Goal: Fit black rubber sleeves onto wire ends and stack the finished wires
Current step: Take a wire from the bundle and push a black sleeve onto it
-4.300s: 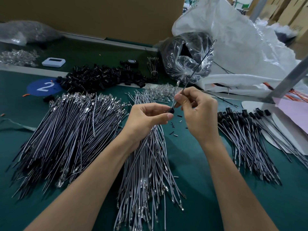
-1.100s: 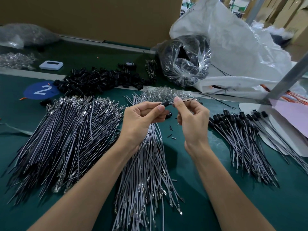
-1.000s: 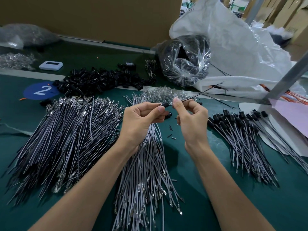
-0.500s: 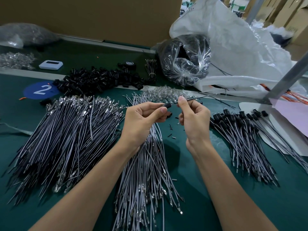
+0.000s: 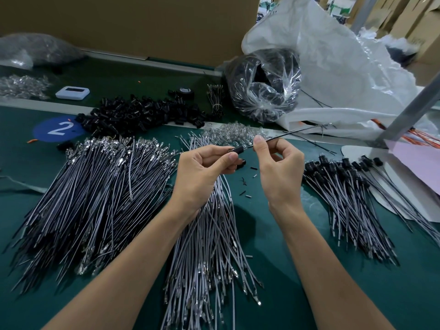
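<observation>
Thumb and forefinger of the left hand [image 5: 204, 173] pinch a black rubber sleeve [image 5: 238, 149] at mid-frame, the other fingers curled under. The right hand [image 5: 279, 172] pinches a thin wire [image 5: 292, 132] just beside the sleeve, and the wire slants toward the upper right. Loose sleeves [image 5: 142, 113] lie heaped on the green table [image 5: 416, 294] above and left of centre. Bare wires [image 5: 209, 246] fan out under the wrists, with a larger pile [image 5: 95, 191] at left. Sleeved wires [image 5: 345, 191] lie stacked at right.
</observation>
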Tool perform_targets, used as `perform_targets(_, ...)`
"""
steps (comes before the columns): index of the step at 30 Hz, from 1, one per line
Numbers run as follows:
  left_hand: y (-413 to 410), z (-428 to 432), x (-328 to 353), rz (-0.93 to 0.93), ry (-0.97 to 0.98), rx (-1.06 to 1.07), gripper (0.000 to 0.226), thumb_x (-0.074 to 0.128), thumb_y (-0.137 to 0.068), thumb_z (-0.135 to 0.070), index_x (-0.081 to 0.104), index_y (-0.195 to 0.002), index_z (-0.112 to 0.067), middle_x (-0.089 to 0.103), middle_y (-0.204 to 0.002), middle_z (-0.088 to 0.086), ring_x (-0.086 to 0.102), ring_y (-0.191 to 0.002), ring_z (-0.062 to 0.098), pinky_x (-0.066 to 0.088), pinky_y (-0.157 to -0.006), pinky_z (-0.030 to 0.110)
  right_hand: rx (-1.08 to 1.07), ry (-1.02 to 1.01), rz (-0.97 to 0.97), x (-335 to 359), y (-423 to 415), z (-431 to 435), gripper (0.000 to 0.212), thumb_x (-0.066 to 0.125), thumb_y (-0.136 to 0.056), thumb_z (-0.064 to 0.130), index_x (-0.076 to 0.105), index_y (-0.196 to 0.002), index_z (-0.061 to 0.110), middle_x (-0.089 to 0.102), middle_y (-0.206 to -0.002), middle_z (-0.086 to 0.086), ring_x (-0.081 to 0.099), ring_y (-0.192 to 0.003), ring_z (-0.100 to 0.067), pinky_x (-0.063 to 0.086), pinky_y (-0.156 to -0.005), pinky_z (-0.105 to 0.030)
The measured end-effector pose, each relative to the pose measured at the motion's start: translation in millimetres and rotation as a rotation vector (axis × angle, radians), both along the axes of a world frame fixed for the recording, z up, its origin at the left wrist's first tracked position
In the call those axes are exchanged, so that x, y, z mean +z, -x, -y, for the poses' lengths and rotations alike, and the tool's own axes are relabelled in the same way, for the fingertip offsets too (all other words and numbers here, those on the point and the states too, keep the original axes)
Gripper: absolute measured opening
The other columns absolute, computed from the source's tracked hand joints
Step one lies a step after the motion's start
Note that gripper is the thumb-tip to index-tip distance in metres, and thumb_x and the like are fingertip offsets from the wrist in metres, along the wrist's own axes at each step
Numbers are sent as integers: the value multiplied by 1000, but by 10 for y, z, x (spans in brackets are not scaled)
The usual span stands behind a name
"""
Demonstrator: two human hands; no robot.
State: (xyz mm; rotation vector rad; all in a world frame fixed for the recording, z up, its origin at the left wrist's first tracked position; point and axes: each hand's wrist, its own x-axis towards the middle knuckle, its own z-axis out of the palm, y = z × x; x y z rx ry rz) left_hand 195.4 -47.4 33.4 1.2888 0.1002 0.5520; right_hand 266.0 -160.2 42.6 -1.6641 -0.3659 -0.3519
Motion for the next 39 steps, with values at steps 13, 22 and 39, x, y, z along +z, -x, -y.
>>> perform_targets(13, -11, 10, 0, -7, 9, -2, 16, 72, -75, -11, 71, -91, -8, 76, -74, 3, 73, -68, 13, 59, -70, 22, 9, -25, 4, -8, -48, 23, 36, 68, -89, 34, 61, -63, 11, 50, -51, 13, 41, -50, -4, 36, -54, -23)
perform_targets(22, -13, 10, -6, -3, 9, 3, 18, 72, -74, -14, 72, -91, -9, 76, -75, 3, 73, -69, 14, 59, -70, 23, 27, -10, -5, -19, -50, 21, 36, 68, -90, 32, 57, -59, 18, 49, -48, 15, 40, -49, -3, 35, -52, -18)
perform_targets(39, -20, -5, -21, 10, 38, 7, 20, 73, -71, -18, 73, -91, -11, 76, -76, 4, 73, -71, 15, 59, -70, 23, 45, 17, -6, -10, -38, 15, 37, 68, -90, 32, 54, -58, 19, 46, -46, 16, 38, -47, -2, 32, -50, -16)
